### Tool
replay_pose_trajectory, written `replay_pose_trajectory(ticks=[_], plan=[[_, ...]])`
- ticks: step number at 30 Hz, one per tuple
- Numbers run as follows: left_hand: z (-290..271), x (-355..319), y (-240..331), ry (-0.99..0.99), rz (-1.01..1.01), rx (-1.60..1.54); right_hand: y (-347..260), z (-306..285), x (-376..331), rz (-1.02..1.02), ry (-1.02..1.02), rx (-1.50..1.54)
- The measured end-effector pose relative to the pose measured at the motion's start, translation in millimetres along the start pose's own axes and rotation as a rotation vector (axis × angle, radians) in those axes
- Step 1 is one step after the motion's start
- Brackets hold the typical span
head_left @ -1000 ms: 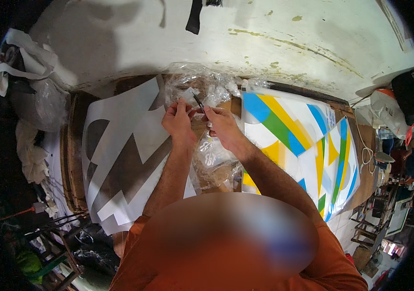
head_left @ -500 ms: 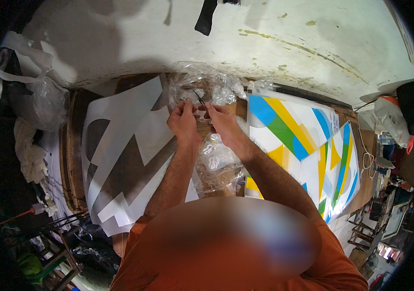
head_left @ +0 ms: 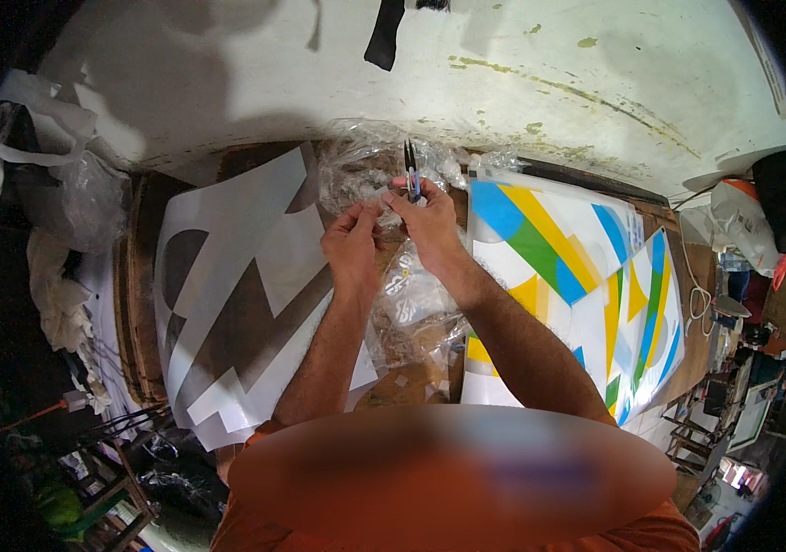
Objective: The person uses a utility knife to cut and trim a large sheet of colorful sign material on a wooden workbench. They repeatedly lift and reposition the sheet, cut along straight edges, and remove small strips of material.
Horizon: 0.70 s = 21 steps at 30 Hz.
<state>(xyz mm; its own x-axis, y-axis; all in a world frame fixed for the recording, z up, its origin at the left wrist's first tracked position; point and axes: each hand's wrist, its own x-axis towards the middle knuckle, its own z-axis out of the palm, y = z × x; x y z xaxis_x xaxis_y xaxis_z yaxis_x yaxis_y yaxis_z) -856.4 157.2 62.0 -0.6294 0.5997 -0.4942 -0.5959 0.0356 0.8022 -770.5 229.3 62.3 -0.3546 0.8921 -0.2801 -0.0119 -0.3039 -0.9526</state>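
My right hand (head_left: 425,221) grips small dark thread snips (head_left: 410,167), their blades pointing up and away from me. My left hand (head_left: 353,247) sits just beside it, fingers pinched on a small piece near the snips; what it pinches is too small to tell. Both hands hover over crinkled clear plastic bags (head_left: 365,170) lying on a wooden table (head_left: 140,276). Another clear bag with white print (head_left: 411,299) lies under my right wrist.
A large grey-and-white cut sheet (head_left: 236,294) covers the table's left part. Colourful printed sheets with blue, green and yellow shapes (head_left: 586,276) lie on the right. A stained white wall (head_left: 503,83) stands behind. White bags and cloth (head_left: 52,202) pile at the left; chairs stand lower right.
My right hand has lifted the snips so the blades now stand upright above the fingers. Both hands stay close together over the plastic bags.
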Motion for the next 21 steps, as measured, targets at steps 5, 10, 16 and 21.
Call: replay_pose_trajectory(ticks=[5,10,16,21], plan=[[-2.1,-6.3,0.7,-0.044,-0.011,-0.085,-0.1,0.9,-0.4,-0.007,0.038,0.036],[-6.7,-1.7,2.3,-0.045,0.081,-0.076,-4.1,-12.6,-14.2,0.126,-0.051,0.030],[-5.4,5.6,3.8,0.078,0.116,-0.105,9.1,-20.8,-46.1,0.275,-0.174,-0.072],[0.6,6.7,-0.3,0.110,0.128,-0.076,14.8,-12.2,-38.0,0.256,-0.182,-0.059]])
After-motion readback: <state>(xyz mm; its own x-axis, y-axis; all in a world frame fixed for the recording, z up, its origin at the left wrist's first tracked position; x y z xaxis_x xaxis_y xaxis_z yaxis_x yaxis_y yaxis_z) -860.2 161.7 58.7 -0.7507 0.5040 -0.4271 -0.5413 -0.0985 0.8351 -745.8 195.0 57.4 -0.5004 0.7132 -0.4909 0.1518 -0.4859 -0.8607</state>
